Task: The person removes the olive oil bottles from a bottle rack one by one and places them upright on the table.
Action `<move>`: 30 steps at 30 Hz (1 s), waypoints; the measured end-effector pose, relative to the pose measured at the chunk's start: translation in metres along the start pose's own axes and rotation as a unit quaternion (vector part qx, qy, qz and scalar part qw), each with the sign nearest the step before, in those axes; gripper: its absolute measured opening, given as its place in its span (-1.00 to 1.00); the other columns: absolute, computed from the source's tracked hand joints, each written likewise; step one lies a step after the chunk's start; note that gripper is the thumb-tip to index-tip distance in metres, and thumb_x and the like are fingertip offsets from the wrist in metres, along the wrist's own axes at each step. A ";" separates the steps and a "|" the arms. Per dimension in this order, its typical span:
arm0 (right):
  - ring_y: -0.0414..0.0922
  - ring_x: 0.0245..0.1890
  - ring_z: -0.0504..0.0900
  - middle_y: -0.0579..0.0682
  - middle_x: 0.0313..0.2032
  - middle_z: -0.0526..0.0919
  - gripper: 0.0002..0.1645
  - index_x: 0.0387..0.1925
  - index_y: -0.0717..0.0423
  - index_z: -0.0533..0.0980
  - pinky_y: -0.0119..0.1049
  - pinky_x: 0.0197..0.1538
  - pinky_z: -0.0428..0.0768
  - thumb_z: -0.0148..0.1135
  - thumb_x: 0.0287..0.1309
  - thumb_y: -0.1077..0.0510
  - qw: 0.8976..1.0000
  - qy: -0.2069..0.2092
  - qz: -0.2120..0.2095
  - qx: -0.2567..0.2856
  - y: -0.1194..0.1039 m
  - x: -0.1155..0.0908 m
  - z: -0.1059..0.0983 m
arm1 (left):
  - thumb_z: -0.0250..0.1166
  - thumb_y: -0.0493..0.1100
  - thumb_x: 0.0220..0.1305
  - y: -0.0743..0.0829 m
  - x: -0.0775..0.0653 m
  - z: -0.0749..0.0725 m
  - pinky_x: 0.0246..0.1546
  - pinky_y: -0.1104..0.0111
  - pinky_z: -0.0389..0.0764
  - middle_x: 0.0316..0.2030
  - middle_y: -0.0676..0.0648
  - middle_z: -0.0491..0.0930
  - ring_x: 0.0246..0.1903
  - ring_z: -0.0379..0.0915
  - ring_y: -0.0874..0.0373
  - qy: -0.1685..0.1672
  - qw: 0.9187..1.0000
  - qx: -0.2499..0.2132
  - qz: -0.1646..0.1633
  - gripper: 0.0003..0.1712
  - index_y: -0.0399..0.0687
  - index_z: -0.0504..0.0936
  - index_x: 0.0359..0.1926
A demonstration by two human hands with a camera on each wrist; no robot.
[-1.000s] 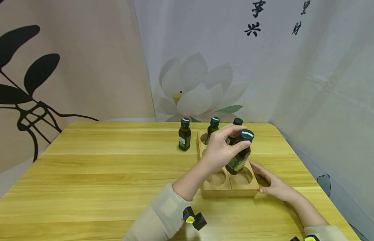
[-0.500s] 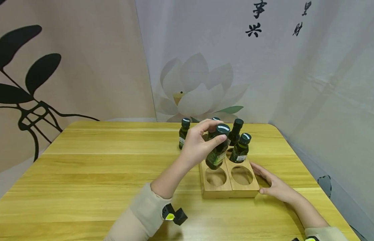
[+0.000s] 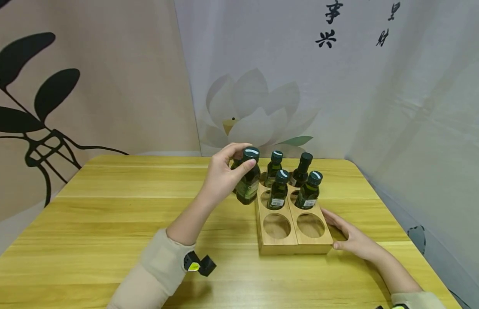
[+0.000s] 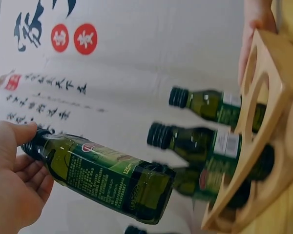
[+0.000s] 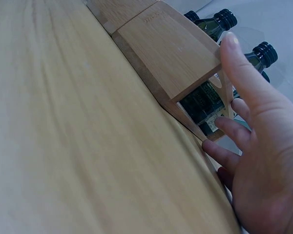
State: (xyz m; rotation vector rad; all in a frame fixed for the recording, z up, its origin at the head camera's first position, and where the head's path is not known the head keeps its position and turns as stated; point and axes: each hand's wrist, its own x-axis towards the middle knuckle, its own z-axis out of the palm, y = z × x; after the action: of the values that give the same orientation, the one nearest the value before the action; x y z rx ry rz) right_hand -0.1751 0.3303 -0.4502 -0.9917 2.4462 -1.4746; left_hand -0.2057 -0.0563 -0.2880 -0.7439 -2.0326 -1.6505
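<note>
My left hand (image 3: 221,175) pinches a small dark-green olive oil bottle (image 3: 249,182) by its cap and neck, just left of a wooden bottle rack (image 3: 278,249). In the left wrist view the held bottle (image 4: 102,173) tilts, its labelled side and square base showing. Upright bottles fill the rack's back and middle rows, among them a middle-row bottle (image 3: 278,191) and its neighbour (image 3: 307,192). Behind my left fingers one more bottle (image 3: 235,164) stands mostly hidden. At the rack's right side my right hand (image 3: 352,238) rests on the table, fingers loosely spread along the wood.
The wooden table (image 3: 127,231) stretches widely to the left. Behind it hangs a printed cloth (image 3: 255,116) close to the far edge. Round front holes, including the right one (image 3: 310,225), face me on the rack.
My left hand has carried the bottle leftward from above the rack's right side to beyond its left edge, uncovering the bottles in the rack. The right hand has stayed put.
</note>
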 end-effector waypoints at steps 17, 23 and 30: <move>-0.32 0.29 0.22 0.31 0.40 0.05 0.00 0.50 0.05 -0.04 -0.56 0.24 0.07 0.25 0.22 -0.13 1.000 0.000 0.007 0.008 -0.002 0.000 0.000 | 0.35 -0.30 0.21 -0.028 0.026 -0.042 -0.16 0.33 0.48 -0.17 -0.14 0.59 -0.18 0.46 0.10 0.057 0.998 0.032 -0.022 -0.65 -0.30 0.60 0.02; -0.31 0.29 0.21 0.29 0.41 0.04 -0.01 0.50 0.01 -0.04 -0.57 0.24 0.07 0.24 0.23 -0.14 1.000 -0.001 0.013 0.007 -0.003 0.000 -0.001 | 0.34 -0.28 0.22 -0.038 0.035 -0.050 -0.11 0.30 0.46 -0.16 -0.14 0.59 -0.18 0.44 0.11 0.070 0.996 0.042 -0.026 -0.66 -0.28 0.60 0.02; -0.28 0.30 0.22 0.23 0.42 0.06 -0.02 0.50 0.03 -0.04 -0.54 0.25 0.08 0.24 0.24 -0.11 1.000 -0.006 0.010 0.008 -0.004 0.000 0.000 | 0.34 -0.24 0.23 -0.052 0.042 -0.056 -0.08 0.24 0.47 -0.12 -0.18 0.58 -0.14 0.45 0.05 0.071 0.995 0.062 -0.032 -0.63 -0.30 0.59 0.04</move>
State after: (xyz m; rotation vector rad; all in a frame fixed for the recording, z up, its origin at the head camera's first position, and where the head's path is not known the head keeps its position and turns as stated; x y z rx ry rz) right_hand -0.1737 0.3291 -0.4466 -0.9666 2.4244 -1.4762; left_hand -0.2716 -0.1130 -0.2894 -0.5088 -2.0549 -1.5491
